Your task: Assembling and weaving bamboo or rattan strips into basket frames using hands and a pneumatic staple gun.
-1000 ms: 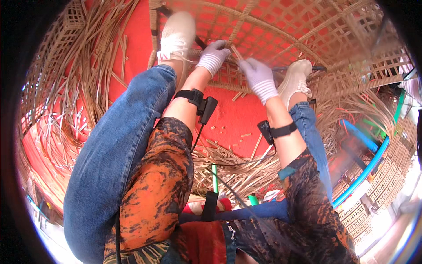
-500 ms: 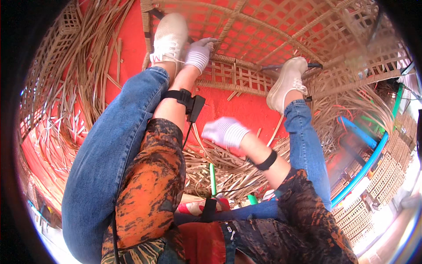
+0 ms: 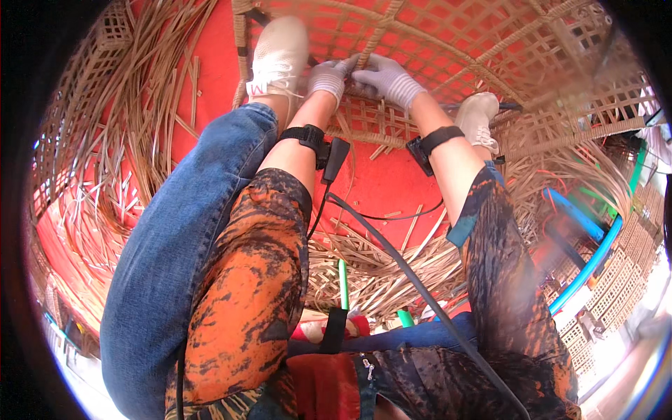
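Rattan lattice panel (image 3: 448,42), woven in an open square grid, lies on the red floor (image 3: 378,182) ahead of the seated person and fills the upper part of the head view; it is the only view supplied.

Head view, findings:

- Left hand (image 3: 329,73), in a grey knit glove, is at the near edge of the panel, fingers curled down onto a thick diagonal cane (image 3: 381,31) where that cane meets the weave. The curl reads as a narrow pinch, but what exactly sits between the fingers cannot be told.
- Right hand (image 3: 388,78), gloved alike, lies just beside the left and touching it, fingers closed over the same spot on the weave. Whether it grips a strand or only presses cannot be told.
- Both hands are equally near the work point; neither leads.
- The diagonal cane runs with its long axis up and away from the hands, tilting slightly to the person's right.
- The denser woven border strip (image 3: 364,122) runs crosswise, left to right, just nearer the person than the hands.
- 2 white shoes hold the panel: left shoe (image 3: 280,56) beside the left hand, right shoe (image 3: 479,119) on the border, apart from the right hand.
- Loose rattan strips (image 3: 119,161) are heaped to the person's left, well apart from both hands.
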The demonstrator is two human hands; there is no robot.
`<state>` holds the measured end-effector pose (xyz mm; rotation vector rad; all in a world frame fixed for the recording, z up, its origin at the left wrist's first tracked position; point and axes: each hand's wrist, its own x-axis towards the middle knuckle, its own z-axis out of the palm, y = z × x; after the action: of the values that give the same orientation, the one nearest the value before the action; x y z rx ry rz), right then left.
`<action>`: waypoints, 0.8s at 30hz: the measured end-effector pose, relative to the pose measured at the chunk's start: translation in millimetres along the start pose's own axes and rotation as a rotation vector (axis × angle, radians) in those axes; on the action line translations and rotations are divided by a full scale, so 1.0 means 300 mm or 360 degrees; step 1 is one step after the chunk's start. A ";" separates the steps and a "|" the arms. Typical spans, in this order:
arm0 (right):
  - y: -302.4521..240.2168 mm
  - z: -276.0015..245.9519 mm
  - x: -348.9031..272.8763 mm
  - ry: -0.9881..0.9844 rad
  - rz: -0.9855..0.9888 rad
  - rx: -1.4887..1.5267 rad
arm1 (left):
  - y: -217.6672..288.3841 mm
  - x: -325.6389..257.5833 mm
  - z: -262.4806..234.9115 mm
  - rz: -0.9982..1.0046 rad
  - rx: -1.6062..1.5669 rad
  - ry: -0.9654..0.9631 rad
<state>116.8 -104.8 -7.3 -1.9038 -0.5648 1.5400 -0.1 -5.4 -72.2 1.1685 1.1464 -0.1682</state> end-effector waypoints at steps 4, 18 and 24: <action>-0.064 -0.036 0.018 0.0044 -0.0360 -0.1086 | -0.049 0.053 -0.011 0.1091 0.1038 0.0332; 0.001 0.325 -0.380 0.0187 0.0097 -0.1437 | 0.061 -0.210 -0.050 0.0919 0.0768 0.0177; -0.033 0.492 -0.585 -0.0583 0.0047 -0.1482 | 0.138 -0.248 -0.028 0.0717 0.1443 0.0220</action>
<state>-66.4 -186.0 104.5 -2.2469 -1.6471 1.8320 -13.8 -12.2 11.8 2.2386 0.8953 -0.2742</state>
